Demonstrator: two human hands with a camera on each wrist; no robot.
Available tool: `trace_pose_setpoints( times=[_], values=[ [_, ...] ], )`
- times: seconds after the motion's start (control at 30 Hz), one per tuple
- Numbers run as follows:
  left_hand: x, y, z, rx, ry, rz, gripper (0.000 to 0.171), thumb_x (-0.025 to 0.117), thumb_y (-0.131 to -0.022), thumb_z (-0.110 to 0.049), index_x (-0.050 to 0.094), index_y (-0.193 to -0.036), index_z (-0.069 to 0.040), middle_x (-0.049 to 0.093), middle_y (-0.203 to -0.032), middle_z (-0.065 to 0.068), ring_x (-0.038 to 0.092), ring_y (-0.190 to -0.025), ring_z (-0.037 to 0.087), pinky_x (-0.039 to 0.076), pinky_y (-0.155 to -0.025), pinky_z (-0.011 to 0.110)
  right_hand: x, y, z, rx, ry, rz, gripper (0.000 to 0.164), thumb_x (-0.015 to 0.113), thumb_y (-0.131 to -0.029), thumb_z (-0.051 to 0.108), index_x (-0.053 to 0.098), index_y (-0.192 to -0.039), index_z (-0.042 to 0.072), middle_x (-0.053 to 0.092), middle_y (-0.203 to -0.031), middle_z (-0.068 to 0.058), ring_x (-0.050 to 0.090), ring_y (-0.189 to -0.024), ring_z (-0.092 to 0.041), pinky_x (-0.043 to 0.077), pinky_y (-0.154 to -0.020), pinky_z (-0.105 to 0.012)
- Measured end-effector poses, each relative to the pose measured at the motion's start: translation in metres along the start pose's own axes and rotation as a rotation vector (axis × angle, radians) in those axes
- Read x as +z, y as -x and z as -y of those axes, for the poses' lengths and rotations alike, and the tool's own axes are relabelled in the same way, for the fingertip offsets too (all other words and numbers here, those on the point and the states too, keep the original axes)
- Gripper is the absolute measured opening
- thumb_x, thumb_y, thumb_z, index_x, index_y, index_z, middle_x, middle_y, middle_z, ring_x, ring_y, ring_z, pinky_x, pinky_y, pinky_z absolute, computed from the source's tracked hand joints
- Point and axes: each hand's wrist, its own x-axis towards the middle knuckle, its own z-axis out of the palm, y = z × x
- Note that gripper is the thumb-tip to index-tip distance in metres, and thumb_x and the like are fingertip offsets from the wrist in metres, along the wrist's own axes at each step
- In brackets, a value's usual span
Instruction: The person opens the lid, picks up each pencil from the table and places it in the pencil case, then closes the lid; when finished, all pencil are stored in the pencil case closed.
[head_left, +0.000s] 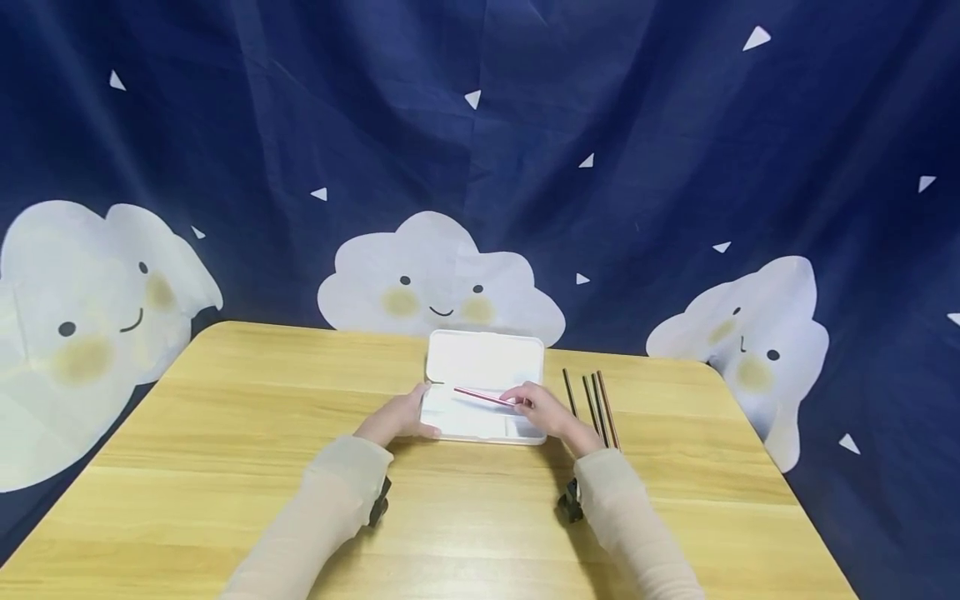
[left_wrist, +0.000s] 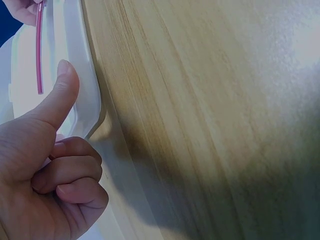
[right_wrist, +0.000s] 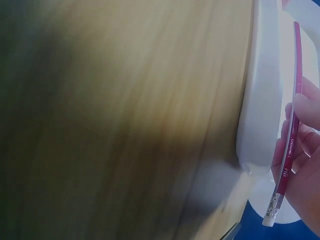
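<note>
A white pencil case [head_left: 465, 430] lies on the table with its lid [head_left: 486, 358] raised at the back. The left hand [head_left: 401, 415] grips the case's left end. Its thumb [left_wrist: 65, 87] lies over the near left corner, and the other fingers are curled beside the wall. Above the case's inside, the right hand [head_left: 540, 407] pinches a red pencil [right_wrist: 286, 172] between thumb and fingers. The pencil's white eraser end [right_wrist: 270, 217] points to the right, its other end to the left. Whether the pencil touches the case floor I cannot tell.
Several dark and reddish pencils [head_left: 607, 404] lie side by side on the wooden table [head_left: 262, 467], right of the case and partly behind the right forearm. A blue curtain [head_left: 480, 167] with clouds hangs behind the table's back edge.
</note>
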Motion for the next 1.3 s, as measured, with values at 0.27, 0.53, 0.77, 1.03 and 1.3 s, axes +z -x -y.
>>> trace_pose_setpoints(
  times=[0.27, 0.53, 0.77, 1.03, 1.3],
  values=[
    [0.004, 0.004, 0.001, 0.000, 0.018, -0.007, 0.094, 0.076, -0.072, -0.032, 0.022, -0.142, 0.000, 0.042, -0.131, 0.031, 0.044, -0.117, 0.044, 0.036, -0.097, 0.052, 0.011, -0.006, 0.005, -0.001, 0.005, 0.033, 0.023, 0.054, -0.082, -0.011, 0.067, -0.099, -0.002, 0.056, -0.078, -0.007, 0.047, -0.073, -0.013, 0.043, -0.068, -0.023],
    [0.005, 0.002, 0.001, 0.024, -0.002, -0.033, 0.093, 0.077, -0.071, -0.031, 0.025, -0.140, 0.002, 0.047, -0.125, 0.032, 0.048, -0.112, 0.044, 0.039, -0.095, 0.050, 0.018, -0.010, 0.006, -0.038, 0.066, 0.029, 0.022, 0.054, -0.082, -0.009, 0.068, -0.096, 0.001, 0.053, -0.074, -0.005, 0.044, -0.069, -0.013, 0.041, -0.065, -0.022],
    [0.006, -0.001, 0.000, 0.032, -0.002, -0.037, 0.093, 0.078, -0.071, -0.031, 0.025, -0.140, 0.002, 0.047, -0.125, 0.031, 0.048, -0.113, 0.044, 0.039, -0.096, 0.050, 0.020, -0.013, 0.010, 0.023, 0.071, 0.026, 0.024, 0.054, -0.083, -0.007, 0.069, -0.099, 0.003, 0.056, -0.077, -0.002, 0.047, -0.071, -0.010, 0.044, -0.066, -0.022],
    [0.005, 0.001, 0.001, 0.014, 0.021, -0.044, 0.094, 0.078, -0.070, -0.030, 0.025, -0.140, 0.001, 0.047, -0.126, 0.032, 0.048, -0.113, 0.044, 0.039, -0.096, 0.050, 0.025, -0.018, 0.014, -0.052, 0.020, 0.043, 0.023, 0.052, -0.082, -0.011, 0.068, -0.096, -0.001, 0.056, -0.077, -0.005, 0.046, -0.071, -0.010, 0.043, -0.067, -0.022],
    [0.005, 0.001, 0.001, 0.032, 0.034, -0.051, 0.093, 0.079, -0.070, -0.028, 0.026, -0.139, 0.003, 0.047, -0.125, 0.032, 0.048, -0.112, 0.044, 0.039, -0.095, 0.051, 0.024, -0.019, 0.014, -0.062, -0.007, 0.049, 0.024, 0.049, -0.082, -0.012, 0.067, -0.097, -0.004, 0.064, -0.086, -0.012, 0.054, -0.079, -0.018, 0.047, -0.074, -0.025]
  ],
)
